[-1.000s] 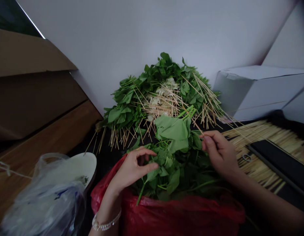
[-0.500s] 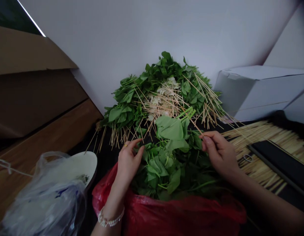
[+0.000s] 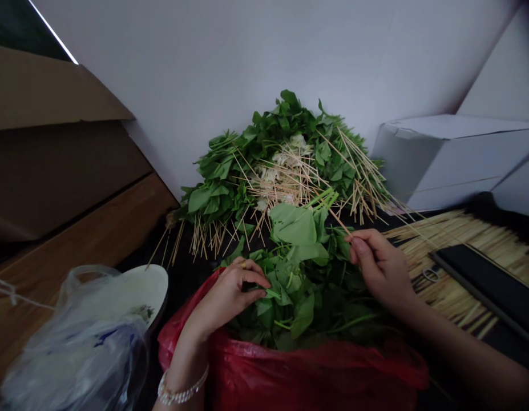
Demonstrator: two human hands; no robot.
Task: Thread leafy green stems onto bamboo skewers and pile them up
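Note:
A red plastic bag in front of me is full of loose green leaves. My left hand reaches into the bag and pinches a leaf between thumb and fingers. My right hand is closed on a thin bamboo skewer that carries folded green leaves above the bag. Behind them a heap of leaf-loaded skewers leans toward the white wall.
A bed of bare bamboo skewers lies to the right, with a black flat object on it. A white box stands at the back right. At left are a white plate, a clear plastic bag and cardboard.
My left hand drew back from the far rim of the bag and curled its fingers on a leaf. The right hand with its skewer has barely moved.

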